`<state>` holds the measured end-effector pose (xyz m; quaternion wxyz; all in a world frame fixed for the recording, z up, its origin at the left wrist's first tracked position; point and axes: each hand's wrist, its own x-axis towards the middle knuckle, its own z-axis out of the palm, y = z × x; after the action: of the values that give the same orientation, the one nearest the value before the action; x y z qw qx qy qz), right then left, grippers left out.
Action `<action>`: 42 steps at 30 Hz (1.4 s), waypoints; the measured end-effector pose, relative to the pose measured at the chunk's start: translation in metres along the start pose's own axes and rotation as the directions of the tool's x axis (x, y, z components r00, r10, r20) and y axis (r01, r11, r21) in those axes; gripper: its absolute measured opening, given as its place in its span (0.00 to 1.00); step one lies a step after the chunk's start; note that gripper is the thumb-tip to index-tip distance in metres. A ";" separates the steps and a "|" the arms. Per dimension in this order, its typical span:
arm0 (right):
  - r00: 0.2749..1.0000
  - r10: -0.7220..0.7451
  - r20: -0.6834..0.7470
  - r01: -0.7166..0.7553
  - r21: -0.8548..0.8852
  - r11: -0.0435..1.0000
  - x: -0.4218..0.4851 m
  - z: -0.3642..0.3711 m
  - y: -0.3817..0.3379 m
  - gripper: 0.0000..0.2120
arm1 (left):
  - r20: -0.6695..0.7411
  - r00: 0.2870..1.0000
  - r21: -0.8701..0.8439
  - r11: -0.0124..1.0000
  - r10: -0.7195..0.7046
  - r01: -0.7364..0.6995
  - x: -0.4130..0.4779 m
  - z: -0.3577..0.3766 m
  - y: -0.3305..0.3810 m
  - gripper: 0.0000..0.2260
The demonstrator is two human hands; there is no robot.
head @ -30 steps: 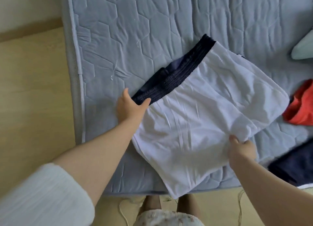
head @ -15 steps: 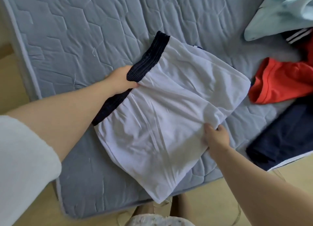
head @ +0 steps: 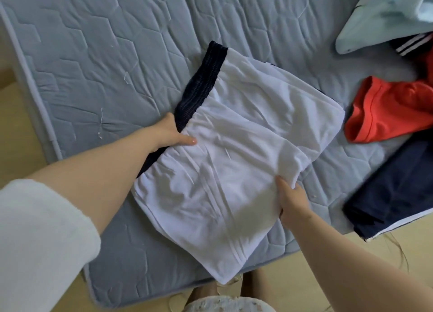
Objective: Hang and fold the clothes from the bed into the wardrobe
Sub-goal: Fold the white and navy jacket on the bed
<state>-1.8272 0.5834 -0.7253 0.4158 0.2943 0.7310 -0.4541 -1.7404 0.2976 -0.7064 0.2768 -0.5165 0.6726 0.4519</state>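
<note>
Now, left grip [head: 174,133]: pinching the shorts [head: 234,171] at the dark waistband [head: 201,87], with the thumb on top of the white cloth and the fingers tucked out of sight beneath.
Right grip [head: 291,199]: clasping the opposite side of the shorts, thumb over the bunched cloth and fingers under it.
Shorts: spread across the bed [head: 105,54] and held at both sides. One corner hangs over the near edge, and the cloth is creased rather than smooth.
Done: judging by the lie of things, very little. These shorts look doubled over once at most, and nothing is seen put away.
Left to do: finish this fold, then handle the red garment [head: 386,110], the navy garment [head: 398,190], the pale blue garment [head: 386,14] and a striped dark piece [head: 412,43]. The wardrobe is not in view.
Edges: the near edge and the left corner of the bed are close, so a fold toward the body risks cloth sliding onto the floor [head: 351,253].
Open room: bare quilting lies to the left of the shorts and beyond them. The right side is crowded by the pile, with the red garment just beside the shorts.
</note>
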 end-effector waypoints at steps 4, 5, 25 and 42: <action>0.999 0.039 0.017 -0.040 0.028 0.999 0.002 -0.004 -0.001 0.04 | 0.181 0.983 -0.089 0.996 -0.015 0.032 -0.002 0.013 -0.007 0.21; 0.997 0.059 0.047 -0.061 0.055 0.997 0.001 -0.005 0.000 0.04 | 0.199 0.979 -0.100 0.993 -0.046 0.067 -0.002 0.014 -0.009 0.23; 0.960 -0.146 0.238 0.113 0.145 0.983 -0.064 0.017 -0.138 0.15 | -0.104 0.993 -0.760 0.641 0.052 -0.113 -0.092 -0.081 0.031 0.28; 0.989 0.076 0.130 -0.012 -0.434 0.901 -0.088 -0.030 -0.012 0.12 | 0.183 0.933 -0.591 0.723 -0.312 0.357 -0.182 0.037 -0.156 0.32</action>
<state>-1.8052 0.6014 -0.6359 0.5326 0.1779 0.7746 -0.2912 -1.5397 0.4022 -0.6197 0.1940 -0.6744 0.3741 0.6063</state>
